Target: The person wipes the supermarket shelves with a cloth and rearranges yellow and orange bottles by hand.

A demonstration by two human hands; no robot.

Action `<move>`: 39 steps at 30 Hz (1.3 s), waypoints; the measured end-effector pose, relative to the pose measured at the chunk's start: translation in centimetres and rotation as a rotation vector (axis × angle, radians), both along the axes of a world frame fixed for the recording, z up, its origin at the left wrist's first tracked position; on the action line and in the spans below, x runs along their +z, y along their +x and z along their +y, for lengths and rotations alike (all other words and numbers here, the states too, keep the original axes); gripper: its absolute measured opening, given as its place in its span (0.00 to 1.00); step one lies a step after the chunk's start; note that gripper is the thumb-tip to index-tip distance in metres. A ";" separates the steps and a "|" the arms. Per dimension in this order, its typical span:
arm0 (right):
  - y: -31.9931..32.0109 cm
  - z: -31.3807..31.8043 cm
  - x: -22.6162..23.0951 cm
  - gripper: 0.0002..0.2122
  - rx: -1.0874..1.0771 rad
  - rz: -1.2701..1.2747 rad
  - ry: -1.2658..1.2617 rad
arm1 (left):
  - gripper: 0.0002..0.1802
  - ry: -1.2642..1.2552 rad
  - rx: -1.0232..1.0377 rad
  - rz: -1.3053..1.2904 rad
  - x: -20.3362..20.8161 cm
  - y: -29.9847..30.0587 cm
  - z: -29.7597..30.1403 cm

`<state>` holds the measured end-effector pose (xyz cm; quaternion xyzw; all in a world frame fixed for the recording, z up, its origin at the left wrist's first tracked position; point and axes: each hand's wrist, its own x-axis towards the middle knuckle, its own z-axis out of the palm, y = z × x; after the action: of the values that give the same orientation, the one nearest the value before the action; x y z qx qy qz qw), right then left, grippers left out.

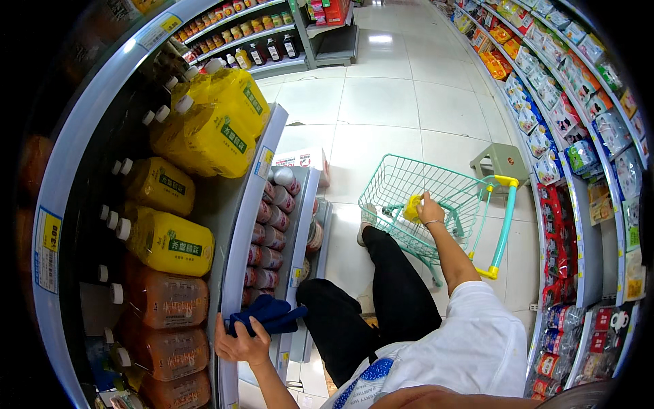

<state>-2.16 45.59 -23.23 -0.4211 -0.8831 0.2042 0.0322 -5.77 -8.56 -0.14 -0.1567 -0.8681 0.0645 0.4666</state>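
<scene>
My left hand (246, 342) is at the front edge of the shelf, its fingers closed on a folded dark blue cloth (271, 315). Beside it stand large bottles of orange-brown drink (170, 300), with big yellow drink bottles (180, 245) farther along the same shelf. On the right, my right hand (430, 210) reaches into a green wire shopping cart (381, 178). Its fingers are closed on a small yellow thing (411, 208), whose kind I cannot make out. The cart's turquoise handle (505, 228) with yellow corners is to the right of my forearm.
Pink-labelled cans (272, 238) fill a lower shelf beside my knees. A grey-green plastic stool (499, 162) stands behind the cart. Packaged goods line the right-hand shelves (545, 129). A white carton (306, 162) rests at the shelf's end, and jars and bottles stock the far shelf (238, 34).
</scene>
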 end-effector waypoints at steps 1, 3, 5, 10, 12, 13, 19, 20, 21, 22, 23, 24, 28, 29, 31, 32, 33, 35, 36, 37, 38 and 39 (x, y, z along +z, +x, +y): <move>0.5 -0.1 0.0 0.15 -0.003 0.013 -0.063 | 0.18 0.004 0.005 -0.011 0.0 0.1 -0.1; 1.8 -0.7 0.0 0.17 0.008 0.035 -0.056 | 0.18 -0.004 -0.019 -0.005 0.1 0.2 -0.1; 2.9 -1.1 -0.5 0.18 0.036 0.030 -0.027 | 0.17 -0.002 -0.029 -0.006 0.6 0.0 0.1; 4.5 -2.4 0.8 0.19 -0.236 0.256 0.001 | 0.15 0.030 -0.051 -0.051 1.3 0.4 0.5; 5.7 -3.4 2.9 0.18 -0.223 0.299 0.022 | 0.14 0.049 -0.060 -0.056 1.4 0.4 0.3; 6.6 -3.7 4.3 0.18 -0.221 0.317 0.041 | 0.14 0.075 -0.062 -0.072 1.4 0.5 0.4; 12.4 -8.1 14.6 0.12 -0.308 0.837 -0.078 | 0.11 0.287 -0.263 -0.190 1.2 2.3 2.9; 13.1 -9.0 16.2 0.11 -0.288 0.944 -0.108 | 0.11 0.413 -0.378 -0.283 1.3 3.1 4.5; 14.0 -9.7 17.2 0.10 -0.277 1.047 -0.130 | 0.12 0.540 -0.504 -0.385 1.2 4.0 6.7; 14.3 -10.7 17.7 0.10 -0.255 1.156 -0.187 | 0.12 0.847 -0.694 -0.531 0.9 5.1 9.6; 14.6 -12.1 18.2 0.10 -0.279 1.130 -0.304 | 0.12 0.894 -0.871 -0.644 0.9 6.3 12.1; 14.3 -14.4 19.5 0.11 -0.288 1.102 -0.430 | 0.12 0.948 -1.021 -0.761 1.0 7.5 14.1; 13.9 -21.6 21.8 0.12 -0.072 1.243 -0.868 | 0.17 0.341 -1.206 -0.613 -0.4 12.7 20.1; 14.1 -22.8 22.8 0.13 -0.083 1.255 -1.048 | 0.17 0.349 -1.117 -0.449 -1.1 13.1 20.5; 14.9 -23.7 22.2 0.13 0.057 1.196 -0.853 | 0.18 0.422 -1.128 -0.338 -1.8 13.6 19.3; 15.5 -24.3 24.2 0.12 0.069 1.073 -1.000 | 0.21 0.464 -1.024 -0.375 -1.0 13.3 18.0; 16.2 -24.8 26.3 0.12 0.081 0.941 -1.142 | 0.25 0.505 -0.918 -0.409 -0.4 12.8 16.8; 16.4 -25.3 27.5 0.12 0.198 0.935 -1.068 | 0.21 1.036 -0.887 -0.424 -0.3 10.3 15.9; 16.4 -25.4 27.7 0.12 0.284 0.955 -0.993 | 0.22 0.942 -0.740 -0.585 -2.6 8.7 13.9; 16.2 -25.7 27.9 0.12 0.378 0.973 -0.921 | 0.23 0.844 -0.581 -0.729 -4.6 7.0 11.5; 16.1 -26.0 28.6 0.12 0.375 0.962 -0.943 | 0.24 0.959 -0.659 -1.099 -3.2 5.9 10.5; 15.9 -25.7 28.3 0.12 0.373 0.960 -0.945 | 0.26 1.060 -0.727 -1.478 -2.0 5.3 10.2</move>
<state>13.71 19.88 5.06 -0.0947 -0.6453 0.7320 0.1967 -0.46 1.65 -2.13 -0.1857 -0.7568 -0.5961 -0.1935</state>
